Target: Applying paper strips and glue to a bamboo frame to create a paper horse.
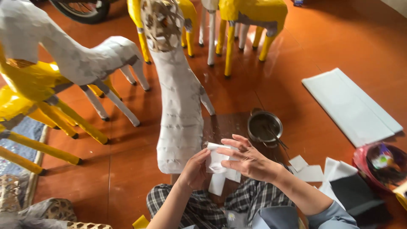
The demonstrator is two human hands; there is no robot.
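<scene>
My left hand (pixel 194 171) and my right hand (pixel 246 158) together hold a small strip of white paper (pixel 217 162) just above my lap. The left hand pinches the paper's left side; the right hand's fingers spread over its right side. Directly ahead stands a white paper-covered animal figure (pixel 178 106), its woven frame showing at the top. A small metal bowl (pixel 265 126) of dark paste with a brush in it sits on the floor to the right of the figure.
Yellow and white animal figures (pixel 76 59) crowd the left; yellow ones (pixel 250 17) stand at the back. A folded stack of white paper (pixel 352 106) lies at right, cut white pieces (pixel 311 173) and a red bowl (pixel 381 163) near my right arm. The floor is orange-brown.
</scene>
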